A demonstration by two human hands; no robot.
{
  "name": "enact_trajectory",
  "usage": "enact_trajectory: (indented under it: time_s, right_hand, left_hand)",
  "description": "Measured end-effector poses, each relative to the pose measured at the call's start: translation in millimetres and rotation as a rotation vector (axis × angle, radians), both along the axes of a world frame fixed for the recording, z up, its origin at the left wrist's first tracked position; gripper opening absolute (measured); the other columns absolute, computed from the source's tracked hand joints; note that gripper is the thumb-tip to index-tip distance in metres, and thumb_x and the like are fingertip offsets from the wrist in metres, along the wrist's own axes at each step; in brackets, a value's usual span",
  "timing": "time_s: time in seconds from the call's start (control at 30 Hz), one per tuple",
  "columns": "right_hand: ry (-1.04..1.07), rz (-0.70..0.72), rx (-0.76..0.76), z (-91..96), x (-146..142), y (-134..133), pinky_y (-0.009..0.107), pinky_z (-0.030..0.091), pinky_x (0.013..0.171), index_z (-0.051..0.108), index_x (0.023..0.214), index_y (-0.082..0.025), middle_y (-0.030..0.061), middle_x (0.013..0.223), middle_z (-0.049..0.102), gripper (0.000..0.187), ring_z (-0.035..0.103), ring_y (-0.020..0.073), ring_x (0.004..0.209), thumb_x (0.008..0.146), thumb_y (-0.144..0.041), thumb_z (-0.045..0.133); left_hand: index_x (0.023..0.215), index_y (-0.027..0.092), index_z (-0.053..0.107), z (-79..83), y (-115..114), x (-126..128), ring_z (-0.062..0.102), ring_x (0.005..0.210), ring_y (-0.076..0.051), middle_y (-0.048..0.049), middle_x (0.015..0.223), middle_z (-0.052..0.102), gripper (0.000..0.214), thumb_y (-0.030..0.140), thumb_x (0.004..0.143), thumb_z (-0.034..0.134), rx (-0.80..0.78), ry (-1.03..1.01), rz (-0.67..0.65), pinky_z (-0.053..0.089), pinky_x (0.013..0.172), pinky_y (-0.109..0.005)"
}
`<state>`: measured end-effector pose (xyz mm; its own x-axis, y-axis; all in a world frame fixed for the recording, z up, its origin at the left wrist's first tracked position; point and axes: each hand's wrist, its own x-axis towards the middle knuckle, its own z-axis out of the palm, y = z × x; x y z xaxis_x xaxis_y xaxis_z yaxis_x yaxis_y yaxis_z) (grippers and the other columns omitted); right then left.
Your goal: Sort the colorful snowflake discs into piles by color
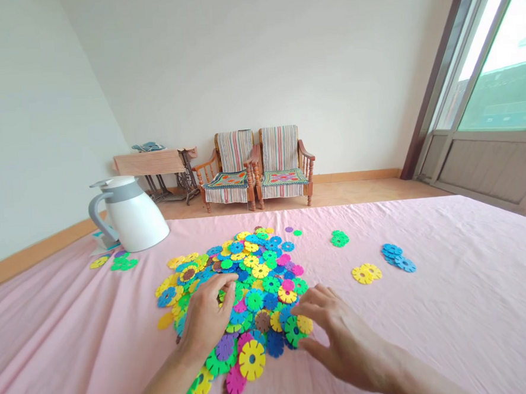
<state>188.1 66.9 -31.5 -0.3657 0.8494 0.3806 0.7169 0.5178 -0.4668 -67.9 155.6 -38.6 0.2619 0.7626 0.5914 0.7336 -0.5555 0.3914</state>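
A heap of flat, notched plastic discs in several colours (254, 300) covers the middle of the cloth. Over its left part hovers my left hand (210, 310), fingers loosely bent and a small gap between thumb and index finger; no disc shows in it. My right hand (337, 329) is at the heap's right edge, thumb and fingers apart around a green disc (293, 332) and a small yellow one, which lie on the heap. In front, a large yellow disc (252, 360) overlaps a magenta disc (235, 381).
Right of the heap lie small groups of green discs (340, 238), yellow discs (366, 273) and blue discs (398, 257). A white jug (137, 219) stands at left, with green discs (124, 263) nearby. Beyond the pink cloth (452, 316) are two armchairs (280, 154).
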Motion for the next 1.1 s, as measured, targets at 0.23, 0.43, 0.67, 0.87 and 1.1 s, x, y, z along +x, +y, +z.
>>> enact_trajectory:
  time_s: [0.23,0.43,0.67,0.87,1.1]
  right_hand:
    - [-0.156,-0.023,0.019,-10.3,-14,-7,0.038,0.041,0.078,0.059,0.1,-0.025,0.0034,0.1,0.06,0.018,0.05,0.0222,0.091,0.082,-0.024,0.059]
    - [-0.229,0.021,0.261,-20.5,-18,-9,0.032,0.038,0.064,0.057,0.082,-0.02,0.003,0.079,0.057,0.011,0.048,0.0185,0.07,0.086,-0.013,0.048]
    - [0.043,-0.321,0.137,-7.4,18,27,0.027,0.04,0.068,0.061,0.075,-0.021,0.0032,0.076,0.06,0.027,0.055,0.0166,0.076,0.092,-0.023,0.042]
    - [0.048,-0.766,0.009,-16.5,87,98,0.026,0.038,0.058,0.065,0.074,-0.019,0.0019,0.065,0.062,0.024,0.059,0.0167,0.064,0.087,-0.025,0.046]
    - [0.103,-0.971,-0.084,-28.4,118,123,0.033,0.049,0.073,0.061,0.101,-0.016,0.0047,0.094,0.066,0.024,0.063,0.0147,0.079,0.091,-0.036,0.052]
  left_hand:
    - [0.096,0.02,0.065,1.1,0,1,0.066,0.085,-0.019,-0.0036,0.091,0.07,0.02,0.03,0.089,0.048,0.009,-0.002,-0.001,0.051,0.077,-0.031]
    - [0.096,0.02,0.064,-0.3,0,0,0.066,0.086,-0.02,-0.0042,0.092,0.071,0.021,0.031,0.089,0.047,-0.002,0.011,0.01,0.051,0.078,-0.031]
    - [0.097,0.021,0.065,-1.4,1,1,0.066,0.087,-0.02,-0.0046,0.093,0.071,0.023,0.031,0.089,0.046,-0.013,0.014,0.01,0.052,0.079,-0.031]
    - [0.095,0.021,0.066,-1.0,1,0,0.067,0.085,-0.02,-0.0039,0.092,0.071,0.022,0.031,0.088,0.048,0.006,0.013,0.016,0.052,0.078,-0.031]
    - [0.095,0.02,0.066,-1.4,1,-1,0.067,0.084,-0.02,-0.0044,0.091,0.071,0.022,0.031,0.089,0.047,-0.006,0.023,0.013,0.053,0.077,-0.032]
